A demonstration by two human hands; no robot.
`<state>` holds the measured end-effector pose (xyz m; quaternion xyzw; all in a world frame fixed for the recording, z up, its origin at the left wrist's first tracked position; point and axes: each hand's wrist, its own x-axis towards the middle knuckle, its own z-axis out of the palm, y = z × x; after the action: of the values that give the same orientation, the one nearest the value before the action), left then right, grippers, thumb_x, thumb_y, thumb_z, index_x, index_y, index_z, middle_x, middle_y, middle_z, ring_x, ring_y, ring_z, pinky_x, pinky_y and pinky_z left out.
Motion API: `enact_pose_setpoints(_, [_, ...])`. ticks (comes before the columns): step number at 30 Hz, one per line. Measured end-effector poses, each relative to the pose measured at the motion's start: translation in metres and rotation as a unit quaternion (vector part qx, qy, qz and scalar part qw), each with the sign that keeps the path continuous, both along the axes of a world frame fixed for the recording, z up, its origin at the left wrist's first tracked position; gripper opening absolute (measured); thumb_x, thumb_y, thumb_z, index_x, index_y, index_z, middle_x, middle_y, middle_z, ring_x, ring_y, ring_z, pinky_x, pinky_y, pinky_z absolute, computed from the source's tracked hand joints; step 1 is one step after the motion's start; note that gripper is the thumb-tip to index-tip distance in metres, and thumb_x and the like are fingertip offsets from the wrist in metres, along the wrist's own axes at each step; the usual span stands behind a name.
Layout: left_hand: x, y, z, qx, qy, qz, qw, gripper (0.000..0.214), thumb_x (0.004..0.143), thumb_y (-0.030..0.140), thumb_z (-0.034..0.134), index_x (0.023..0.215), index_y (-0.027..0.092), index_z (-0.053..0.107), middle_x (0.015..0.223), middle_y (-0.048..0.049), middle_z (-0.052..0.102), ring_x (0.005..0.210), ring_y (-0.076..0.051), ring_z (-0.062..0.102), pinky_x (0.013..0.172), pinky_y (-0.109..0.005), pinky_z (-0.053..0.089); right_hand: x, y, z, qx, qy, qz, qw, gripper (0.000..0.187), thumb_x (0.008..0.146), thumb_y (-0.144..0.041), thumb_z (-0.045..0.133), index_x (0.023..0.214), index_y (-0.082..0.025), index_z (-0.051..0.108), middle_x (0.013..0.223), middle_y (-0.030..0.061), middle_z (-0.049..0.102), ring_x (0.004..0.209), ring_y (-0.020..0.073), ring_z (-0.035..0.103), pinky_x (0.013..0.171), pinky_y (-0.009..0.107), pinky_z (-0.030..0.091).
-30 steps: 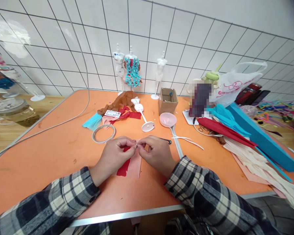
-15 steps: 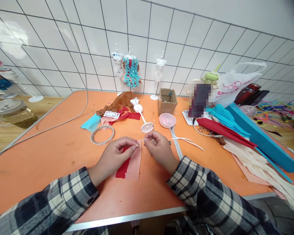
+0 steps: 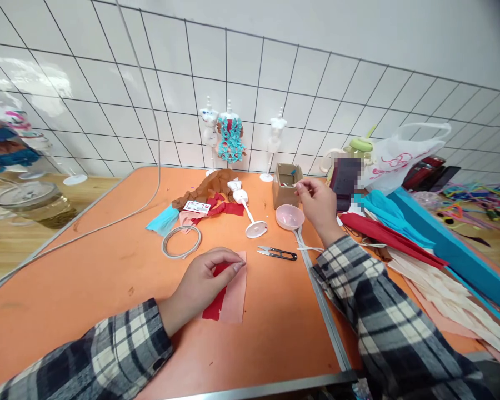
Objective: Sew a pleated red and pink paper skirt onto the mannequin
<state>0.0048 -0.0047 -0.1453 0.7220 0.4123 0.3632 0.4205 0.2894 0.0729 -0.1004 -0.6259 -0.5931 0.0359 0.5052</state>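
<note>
Two hands: my left pinned the cloth flat; my right pinched something tiny above the box, twelve o'clock of the snips.

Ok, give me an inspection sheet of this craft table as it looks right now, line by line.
Surface: orange table with a metal edge.
Job's things: pink and red fabric pieces lie flat under the left hand; small cardboard box at the back.
Clutter: thread snips, tape ring, pink dish, a fallen doll stand, fabric scraps, folded cloth at right.
Hands: left hand presses the fabric; right hand pinches something tiny over the box.
Cables: a white cable crosses the table's left side.
Surroundings: white tiled wall, three doll mannequins, a plastic bag.
</note>
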Motion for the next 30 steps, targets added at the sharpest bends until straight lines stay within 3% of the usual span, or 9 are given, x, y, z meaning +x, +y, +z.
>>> enact_pose_setpoints(4, [-0.002,0.001,-0.003,0.007,-0.001,-0.003,1.0,0.016,0.084,0.032,0.062,0.084,0.021,0.075,0.095,-0.0064,0.075,0.093,-0.022,0.07,0.086,-0.035,0.054,0.017,0.033,0.008,-0.029,-0.195,-0.067,0.978,0.03,0.092,-0.025,0.049,0.106,-0.021,0.075,0.105,0.0082,0.076,0.094,0.025,0.067,0.078,0.034,0.045])
enact_pose_setpoints(7, [-0.003,0.002,-0.004,0.006,-0.003,-0.001,1.0,0.016,0.084,0.032,0.063,0.083,0.021,0.074,0.094,-0.0062,0.075,0.092,-0.022,0.07,0.086,-0.035,0.053,0.021,0.045,0.011,-0.08,-0.302,-0.097,0.945,0.032,0.094,-0.025,0.048,0.108,-0.022,0.076,0.108,0.0097,0.075,0.097,0.0268,0.066,0.074,0.034,0.043])
enact_pose_setpoints(10, [-0.002,0.002,-0.004,0.005,-0.006,-0.005,1.0,0.017,0.085,0.032,0.062,0.084,0.021,0.074,0.092,-0.0059,0.075,0.091,-0.021,0.07,0.084,-0.035,0.053,0.022,0.05,0.013,-0.108,-0.345,-0.136,0.922,0.026,0.092,-0.034,0.054,0.099,-0.023,0.076,0.1,0.0102,0.074,0.091,0.0262,0.065,0.067,0.032,0.04])
enact_pose_setpoints(14, [-0.001,0.001,-0.005,0.005,-0.011,-0.009,1.0,0.017,0.086,0.031,0.061,0.085,0.021,0.074,0.092,-0.0059,0.075,0.091,-0.021,0.069,0.085,-0.034,0.053,0.021,0.052,0.017,-0.126,-0.358,-0.152,0.913,0.025,0.091,-0.04,0.056,0.092,-0.021,0.073,0.091,0.0099,0.072,0.085,0.0246,0.063,0.063,0.03,0.037])
enact_pose_setpoints(18, [-0.002,0.002,-0.006,0.008,-0.012,-0.008,1.0,0.016,0.085,0.031,0.062,0.084,0.021,0.074,0.092,-0.0058,0.074,0.09,-0.02,0.069,0.084,-0.034,0.053,0.021,0.052,0.019,-0.125,-0.389,-0.109,0.906,0.029,0.095,-0.037,0.052,0.111,-0.025,0.073,0.101,0.0101,0.072,0.086,0.0246,0.064,0.063,0.03,0.036])
enact_pose_setpoints(21, [-0.002,0.002,-0.004,0.017,-0.008,-0.001,1.0,0.016,0.085,0.032,0.062,0.082,0.021,0.074,0.091,-0.0056,0.074,0.087,-0.02,0.069,0.082,-0.033,0.054,0.023,0.049,0.018,-0.099,-0.39,-0.098,0.91,0.033,0.095,-0.031,0.05,0.122,-0.029,0.07,0.108,0.0083,0.071,0.091,0.0247,0.064,0.064,0.03,0.036])
enact_pose_setpoints(26, [-0.003,0.003,-0.002,0.026,-0.007,0.005,1.0,0.017,0.085,0.032,0.063,0.082,0.021,0.075,0.091,-0.0054,0.075,0.084,-0.019,0.069,0.081,-0.031,0.055,0.021,0.037,0.016,-0.035,-0.312,-0.119,0.942,0.024,0.093,-0.034,0.054,0.101,-0.024,0.074,0.097,0.006,0.073,0.089,0.0239,0.064,0.064,0.031,0.039])
enact_pose_setpoints(30, [-0.002,0.003,-0.002,0.037,-0.012,0.013,0.999,0.017,0.086,0.032,0.063,0.085,0.022,0.076,0.091,-0.005,0.076,0.083,-0.018,0.069,0.08,-0.03,0.056,-0.008,-0.001,0.013,0.053,-0.194,-0.046,0.978,0.029,0.091,-0.031,0.056,0.116,-0.022,0.068,0.088,0.004,0.071,0.08,0.021,0.063,0.067,0.031,0.043])
